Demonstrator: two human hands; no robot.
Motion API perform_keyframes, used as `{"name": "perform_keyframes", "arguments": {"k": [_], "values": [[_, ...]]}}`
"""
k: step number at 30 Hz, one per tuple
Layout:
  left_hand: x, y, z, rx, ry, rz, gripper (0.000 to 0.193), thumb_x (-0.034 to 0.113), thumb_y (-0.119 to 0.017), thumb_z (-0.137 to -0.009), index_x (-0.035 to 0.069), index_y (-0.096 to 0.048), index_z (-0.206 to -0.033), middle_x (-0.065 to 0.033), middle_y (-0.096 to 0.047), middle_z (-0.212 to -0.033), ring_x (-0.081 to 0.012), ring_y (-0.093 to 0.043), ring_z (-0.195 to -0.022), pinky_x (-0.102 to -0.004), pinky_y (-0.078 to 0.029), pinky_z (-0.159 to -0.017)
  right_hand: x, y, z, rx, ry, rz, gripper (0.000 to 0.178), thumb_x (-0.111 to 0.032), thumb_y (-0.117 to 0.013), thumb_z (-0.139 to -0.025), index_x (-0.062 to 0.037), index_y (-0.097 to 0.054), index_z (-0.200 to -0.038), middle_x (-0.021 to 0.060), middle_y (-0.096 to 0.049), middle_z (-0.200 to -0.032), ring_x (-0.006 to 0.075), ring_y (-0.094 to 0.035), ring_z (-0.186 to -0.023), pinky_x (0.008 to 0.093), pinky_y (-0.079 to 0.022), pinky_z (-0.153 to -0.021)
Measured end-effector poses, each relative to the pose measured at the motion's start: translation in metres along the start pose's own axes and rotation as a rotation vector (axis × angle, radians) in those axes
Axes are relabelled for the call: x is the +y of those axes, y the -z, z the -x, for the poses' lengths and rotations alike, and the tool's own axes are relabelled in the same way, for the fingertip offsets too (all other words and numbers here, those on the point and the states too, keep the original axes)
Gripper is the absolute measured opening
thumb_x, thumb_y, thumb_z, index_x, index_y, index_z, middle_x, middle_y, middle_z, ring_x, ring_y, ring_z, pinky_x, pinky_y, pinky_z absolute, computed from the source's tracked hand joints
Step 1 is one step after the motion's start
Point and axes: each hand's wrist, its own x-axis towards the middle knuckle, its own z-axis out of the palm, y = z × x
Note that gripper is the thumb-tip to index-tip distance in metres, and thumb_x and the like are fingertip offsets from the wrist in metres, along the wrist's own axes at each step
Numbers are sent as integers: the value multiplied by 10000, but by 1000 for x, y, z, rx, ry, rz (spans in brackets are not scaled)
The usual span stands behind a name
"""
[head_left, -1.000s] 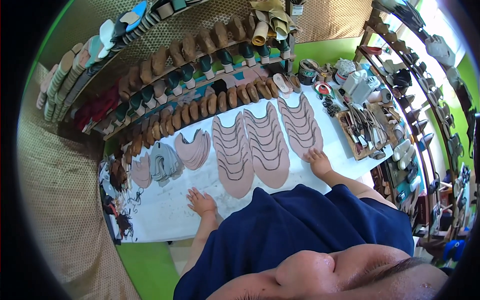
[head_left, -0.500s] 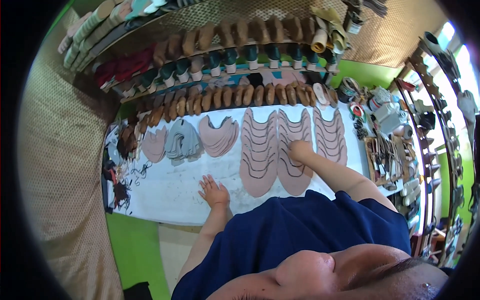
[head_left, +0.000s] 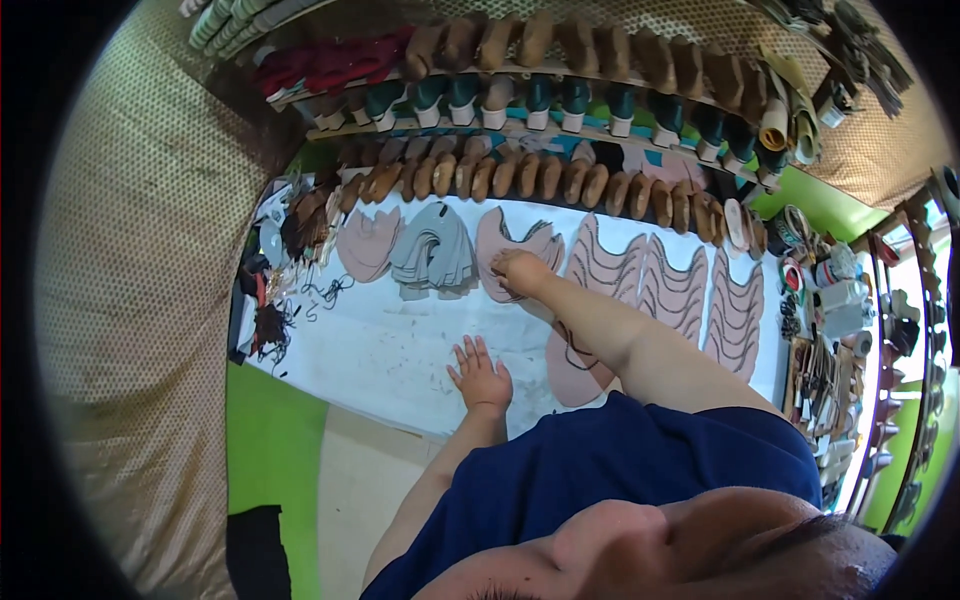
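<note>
My right hand [head_left: 522, 272] reaches to a fanned stack of pink curved shoe upper pieces [head_left: 493, 228]. Its fingers are bent and pressed together on the top piece, partly hidden by the hand. On the white table [head_left: 390, 345], my left hand [head_left: 485, 382] lies flat with fingers spread, holding nothing. Overlapping pink pieces with dark curved edges form three rows: one partly under my right forearm [head_left: 572, 365], a middle row [head_left: 672, 275] and a right row [head_left: 737, 295]. Left of the stack lie grey curved pieces [head_left: 435, 250] and a smaller pink pile [head_left: 368, 243].
Brown shoe lasts [head_left: 548, 178] line the table's back, below shelves with dark green, white-heeled shoe forms [head_left: 540, 100]. Scraps and black strings [head_left: 270, 325] lie at the left end. Hand tools [head_left: 810, 385], jars and tape rolls crowd the right end. A patterned curtain [head_left: 140, 300] hangs left.
My right hand has moved left from the middle row of pink pieces to the fanned pink stack. My left hand stays flat on the table. The view has shifted left.
</note>
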Motion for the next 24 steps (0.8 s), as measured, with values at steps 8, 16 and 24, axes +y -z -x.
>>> {"name": "perform_keyframes", "arguments": {"k": [8, 16, 24], "values": [[1, 4, -5, -50, 9, -27, 751, 345, -492, -915, 101, -220, -1571, -125, -147, -1654, -362, -91, -1524, -614, -27, -1179, 2, 1, -8, 109, -258, -178, 261, -229, -656, -838, -54, -714, -1024, 132, -722, -1064, 338, -676, -990, 415, -529, -861], [-1, 1, 0, -19, 2, -22, 741, 346, -493, -912, 108, -239, -1567, -117, -141, -1657, -350, -85, -1526, -611, -17, -1179, 13, 108, -7, 631, -782, -985, 196, -91, -710, -806, -45, -652, -987, 54, -659, -856, 167, -622, -792, 300, -493, -721], [8, 4, 0, -17, -31, -32, 737, 349, -495, -910, 100, -254, -1560, -113, -151, -1655, -344, -81, -1528, -597, -38, -1185, 68, 246, 152, 676, -747, -167, 483, -198, -747, -751, -120, -684, -1223, 164, -715, -1069, 313, -696, -954, 369, -533, -867]]}}
